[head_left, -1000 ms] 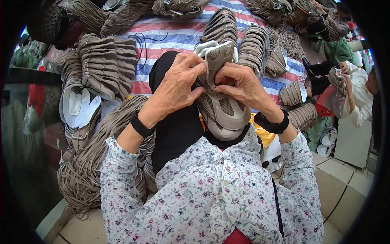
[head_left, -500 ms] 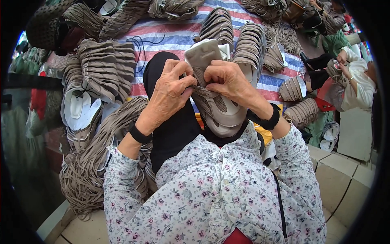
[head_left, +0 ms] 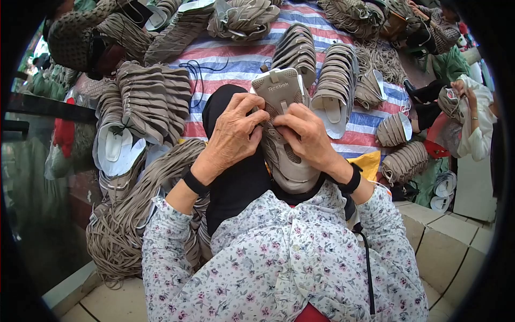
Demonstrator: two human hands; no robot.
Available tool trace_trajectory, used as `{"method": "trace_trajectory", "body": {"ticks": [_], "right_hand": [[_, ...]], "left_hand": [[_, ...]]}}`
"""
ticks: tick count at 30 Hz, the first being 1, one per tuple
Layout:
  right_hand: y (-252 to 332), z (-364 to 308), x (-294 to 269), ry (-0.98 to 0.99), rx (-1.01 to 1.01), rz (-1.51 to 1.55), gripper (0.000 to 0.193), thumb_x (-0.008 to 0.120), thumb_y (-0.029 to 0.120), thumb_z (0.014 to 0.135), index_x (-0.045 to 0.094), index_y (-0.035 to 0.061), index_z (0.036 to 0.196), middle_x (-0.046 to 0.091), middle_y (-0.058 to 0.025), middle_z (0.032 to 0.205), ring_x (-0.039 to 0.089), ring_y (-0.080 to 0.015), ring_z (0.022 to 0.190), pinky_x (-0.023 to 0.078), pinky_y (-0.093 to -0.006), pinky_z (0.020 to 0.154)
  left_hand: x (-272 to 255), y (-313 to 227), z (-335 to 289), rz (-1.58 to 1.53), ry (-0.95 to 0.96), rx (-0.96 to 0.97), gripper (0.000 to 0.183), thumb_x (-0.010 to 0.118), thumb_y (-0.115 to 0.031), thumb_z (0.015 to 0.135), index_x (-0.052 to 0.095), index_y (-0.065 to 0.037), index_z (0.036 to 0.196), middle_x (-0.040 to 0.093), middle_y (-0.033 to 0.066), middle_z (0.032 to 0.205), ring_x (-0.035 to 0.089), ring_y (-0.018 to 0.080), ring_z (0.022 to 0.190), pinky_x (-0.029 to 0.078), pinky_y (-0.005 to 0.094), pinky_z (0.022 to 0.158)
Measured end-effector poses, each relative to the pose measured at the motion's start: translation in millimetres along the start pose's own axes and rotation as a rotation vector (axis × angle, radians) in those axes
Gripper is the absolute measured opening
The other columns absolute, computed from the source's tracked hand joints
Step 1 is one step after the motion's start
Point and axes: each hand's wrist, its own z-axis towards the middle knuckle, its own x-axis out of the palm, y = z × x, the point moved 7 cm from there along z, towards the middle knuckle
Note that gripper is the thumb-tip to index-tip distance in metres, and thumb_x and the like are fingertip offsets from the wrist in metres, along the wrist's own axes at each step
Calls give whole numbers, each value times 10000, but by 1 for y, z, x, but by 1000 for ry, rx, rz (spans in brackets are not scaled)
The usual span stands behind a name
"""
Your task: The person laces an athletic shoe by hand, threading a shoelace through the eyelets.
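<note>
A taupe shoe upper [head_left: 292,174] with mesh panels lies across my lap, toe toward me. Its padded tongue [head_left: 279,91] stands up at the far end. My left hand [head_left: 233,131] is at the upper's left side, thumb and fingers closed in a pinch; what they hold is too small to make out. On the opposite side, my right hand [head_left: 308,134] has its fingers curled and closed on the upper's edge beside the tongue. Part of the lacing area is hidden behind my fingers.
Nested stacks of taupe uppers [head_left: 153,96] stand left and ahead [head_left: 335,80] on a striped sheet [head_left: 230,53]. A heap of flat laces [head_left: 118,241] hangs at my left. A person in white [head_left: 475,118] handles a shoe at the right; another person's patterned sleeve [head_left: 80,32] shows upper left.
My hands have moved apart from their close pinch over the lacing area, one to each side of the upper. The tongue's front now faces me more fully. The whole view has shifted slightly.
</note>
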Motion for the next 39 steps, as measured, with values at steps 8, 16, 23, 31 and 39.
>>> {"method": "trace_trajectory", "body": {"ticks": [8,16,23,31,39], "right_hand": [[-41,-24,-44,-427,283,95,192,624,-50,846,663,20,1020,611,-81,982,629,-189,894,501,-284,759],[-90,17,-37,-339,157,92,216,563,56,947,643,15,1143,580,-123,1124,587,-252,1031,504,-319,847],[-105,24,-32,-170,169,307,172,555,139,983,592,-28,1003,588,-126,969,574,-298,894,470,-362,830],[-76,23,-30,-344,152,151,132,580,83,931,609,-7,1023,590,-117,1004,574,-307,963,460,-388,868],[-39,17,-20,-419,33,-74,259,695,119,829,640,104,1081,578,-48,1156,496,-294,1155,349,-420,958]], "left_hand": [[-3,-8,21,-12,-101,-128,465,685,-1,731,612,-65,1186,540,140,1200,545,334,1126,468,410,941],[24,-18,39,198,-40,-10,511,751,-133,737,636,-174,1234,494,88,1336,425,345,1325,391,464,997],[31,-16,41,238,30,-26,435,745,-143,743,682,-215,1167,498,72,1307,433,326,1300,413,457,954],[48,-10,46,258,65,-103,374,755,-226,746,704,-197,1115,497,106,1275,445,341,1253,413,477,954],[-6,9,15,52,-148,-247,476,756,-65,709,667,-86,1176,555,149,1177,532,323,1125,436,410,974]]}}
